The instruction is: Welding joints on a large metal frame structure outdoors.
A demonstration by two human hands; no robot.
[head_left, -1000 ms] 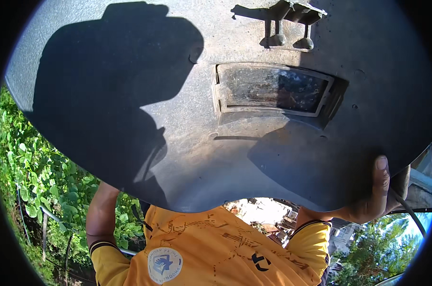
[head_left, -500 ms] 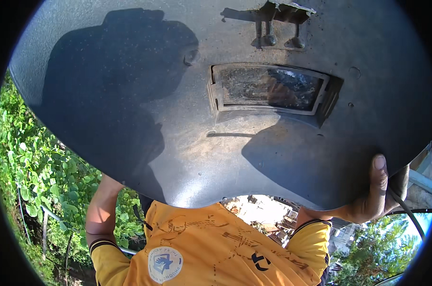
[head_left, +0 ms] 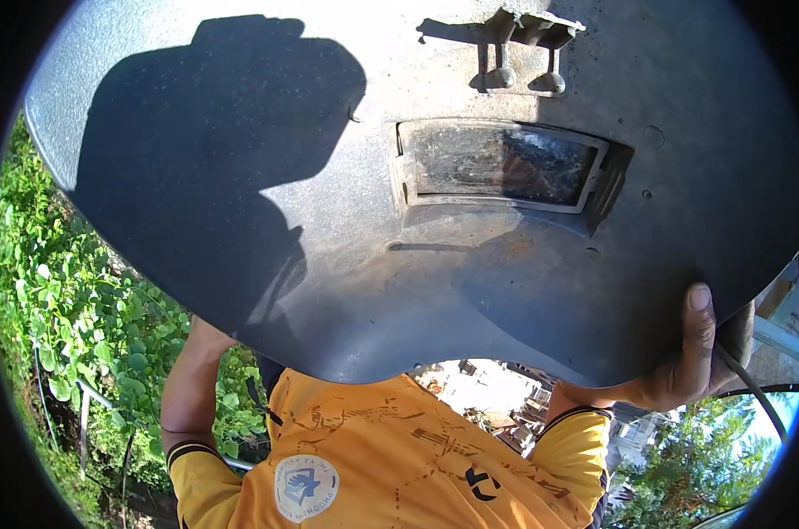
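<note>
Half-sunlit shield (head_left: 346,309) pinched at lower-right edge by right hand (head_left: 692,370); left hand hidden, fingers untellable; foliage (head_left: 91,326) beyond left edge.

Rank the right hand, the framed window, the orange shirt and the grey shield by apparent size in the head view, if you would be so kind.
1. Grey shield
2. Orange shirt
3. Framed window
4. Right hand, going by its visible part

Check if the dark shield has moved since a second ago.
Yes, slightly: the dark shield's left edge has shifted up and rightward in the head view, uncovering more of the green plants behind it.
</note>
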